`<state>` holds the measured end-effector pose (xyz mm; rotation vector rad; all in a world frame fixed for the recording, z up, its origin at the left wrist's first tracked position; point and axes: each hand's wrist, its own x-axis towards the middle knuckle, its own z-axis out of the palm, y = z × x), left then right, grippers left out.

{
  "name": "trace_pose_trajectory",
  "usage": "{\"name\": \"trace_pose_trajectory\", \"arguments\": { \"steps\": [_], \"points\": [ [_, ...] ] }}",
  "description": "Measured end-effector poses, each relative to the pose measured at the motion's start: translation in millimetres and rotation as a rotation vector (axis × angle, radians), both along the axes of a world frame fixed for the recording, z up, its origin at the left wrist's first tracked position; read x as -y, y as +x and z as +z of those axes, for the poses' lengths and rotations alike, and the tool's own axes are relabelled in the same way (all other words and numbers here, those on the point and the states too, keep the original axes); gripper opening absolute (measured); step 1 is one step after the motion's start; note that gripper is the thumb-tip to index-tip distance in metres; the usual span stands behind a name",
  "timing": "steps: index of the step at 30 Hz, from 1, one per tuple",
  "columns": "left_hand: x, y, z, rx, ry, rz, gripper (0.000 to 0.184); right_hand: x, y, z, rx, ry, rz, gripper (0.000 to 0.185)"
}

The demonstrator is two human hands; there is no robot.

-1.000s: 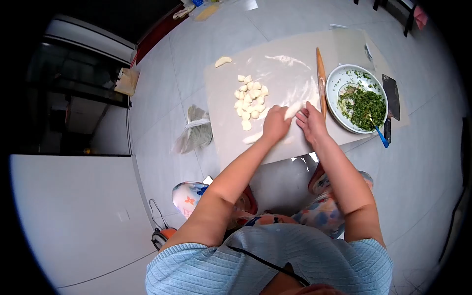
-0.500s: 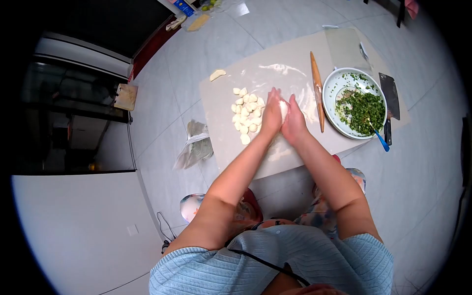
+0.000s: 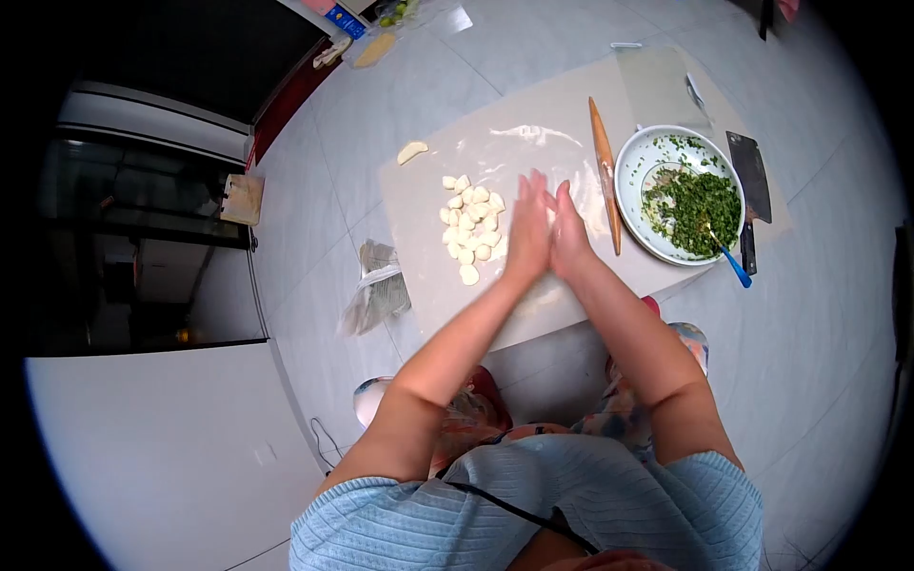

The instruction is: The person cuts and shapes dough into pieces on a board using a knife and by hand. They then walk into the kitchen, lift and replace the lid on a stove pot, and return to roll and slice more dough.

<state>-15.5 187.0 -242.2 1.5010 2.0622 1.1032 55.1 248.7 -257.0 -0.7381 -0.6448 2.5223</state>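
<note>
My left hand (image 3: 529, 233) and my right hand (image 3: 569, 236) are pressed palm to palm above the board, fingers stretched forward. A bit of white dough (image 3: 550, 216) shows in the gap between them; most of it is hidden by the palms. Just left of my left hand lies a cluster of small dough pieces (image 3: 466, 219). A wooden rolling pin (image 3: 605, 176) rests to the right of my right hand. Beyond it stands a white bowl (image 3: 629, 211) of chopped green filling (image 3: 700, 214), with a blue-handled spoon (image 3: 735, 266) in it.
White flour (image 3: 538, 133) is scattered on the pale board (image 3: 438, 305). One folded dumpling (image 3: 412, 152) sits at the far left corner. A cleaver (image 3: 749, 181) lies right of the bowl, and a clear sheet (image 3: 662, 86) behind it. A plastic bag (image 3: 376, 290) is on the floor at left.
My hands have closed more tightly together, so less of the white dough shows between them. The view has shifted slightly; the things on the board lie as before.
</note>
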Motion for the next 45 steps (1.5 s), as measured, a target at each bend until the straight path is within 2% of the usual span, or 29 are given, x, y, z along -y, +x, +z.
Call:
{"name": "trace_pose_trajectory", "arguments": {
  "steps": [1,2,5,6,7,8,9,10,11,12,14,16,18,19,20,22,25,27,28,30,32,34,37,43,45],
  "points": [
    [9.9,21.3,9.0,0.062,0.061,-0.015,0.058,-1.7,5.0,28.6,0.130,-0.078,-0.066,0.087],
    [13.9,36.2,12.3,0.123,0.122,-0.027,0.058,-2.5,4.8,25.3,0.128,-0.084,-0.066,0.087],
    [-5.5,11.0,3.9,0.101,0.048,0.078,0.058,6.2,2.0,20.0,0.002,-0.176,-0.092,0.076],
    [-21.3,-5.2,-0.1,0.075,0.005,0.141,0.058,6.4,-2.2,6.3,0.001,-0.173,-0.090,0.076],
    [-35.4,-25.6,-27.2,-0.027,0.050,0.275,0.062,7.0,-9.5,-19.0,-0.067,-0.092,-0.072,0.068],
    [-39.3,-30.7,-20.9,-0.028,0.056,0.272,0.062,6.2,-13.1,-31.7,-0.135,-0.007,-0.058,0.060],
    [-40.2,-37.4,-11.0,0.349,0.040,0.313,0.064,10.4,-2.0,11.1,-0.064,0.028,-0.090,0.041],
    [-40.5,-41.7,-2.0,0.726,0.022,0.345,0.066,7.3,-2.4,4.7,-0.066,0.032,-0.091,0.041],
    [-38.3,-46.9,-5.4,0.913,0.033,0.354,0.063,4.1,-3.6,-5.9,-0.147,-0.037,-0.105,0.036],
    [-33.0,-50.7,-11.8,0.908,0.033,0.353,0.063,0.6,-5.0,-9.8,-0.229,-0.108,-0.119,0.031],
    [-10.1,-51.0,-25.2,1.057,-0.196,0.233,0.060,-4.2,-6.6,-7.9,-0.227,-0.154,-0.158,0.026],
    [13.8,-41.3,-27.4,1.034,-0.143,0.224,0.056,-8.1,-0.5,11.7,-0.087,-0.275,-0.222,0.027],
    [34.3,-41.4,-16.1,0.993,-0.364,-0.029,0.048,-14.8,-2.1,1.2,-0.080,-0.277,-0.234,0.027],
    [39.8,-42.9,-19.6,0.842,-0.388,-0.065,0.034,-19.4,-2.7,-3.7,-0.111,-0.269,-0.251,0.029],
    [43.7,-42.8,-14.7,0.840,-0.388,-0.067,0.034,-21.4,-2.8,-2.9,-0.141,-0.261,-0.268,0.031],
    [50.3,-43.2,-4.9,0.651,-0.531,-0.075,0.022,-22.2,-2.0,-1.9,-0.142,-0.272,-0.298,0.034],
    [48.4,-39.8,10.2,0.680,-0.499,0.000,0.016,-12.0,-4.6,-2.8,-0.131,-0.206,-0.309,0.036],
    [41.4,-35.5,21.6,0.686,-0.459,0.007,0.016,2.8,-4.9,-2.5,-0.090,-0.260,-0.085,0.041],
    [36.3,-31.5,29.2,0.639,-0.446,-0.020,0.015,2.8,-3.8,-2.7,-0.090,-0.258,-0.083,0.041],
    [34.0,-28.8,34.6,0.592,-0.432,-0.045,0.015,-2.5,3.5,-10.5,-0.092,-0.107,0.340,0.045],
    [36.6,-28.7,35.7,0.650,-0.481,-0.021,0.019,-7.5,-0.7,-19.3,-0.191,-0.142,0.363,0.038],
    [47.6,-34.8,29.4,0.664,-0.512,-0.032,0.019,-1.0,-7.1,-0.9,0.002,-0.282,-0.060,0.028],
    [66.1,-39.3,27.0,0.643,-0.578,-0.048,0.017,-11.8,-10.6,-13.8,-0.161,-0.329,-0.095,0.019],
    [103.2,-40.5,10.9,0.554,-0.573,0.058,0.017,-23.1,-7.5,-1.7,-0.229,-0.196,-0.166,0.019],
    [113.4,-42.7,0.7,0.335,-0.560,0.070,0.021,-27.2,-9.6,-3.4,-0.194,-0.124,-0.240,0.024]
  ]
}}
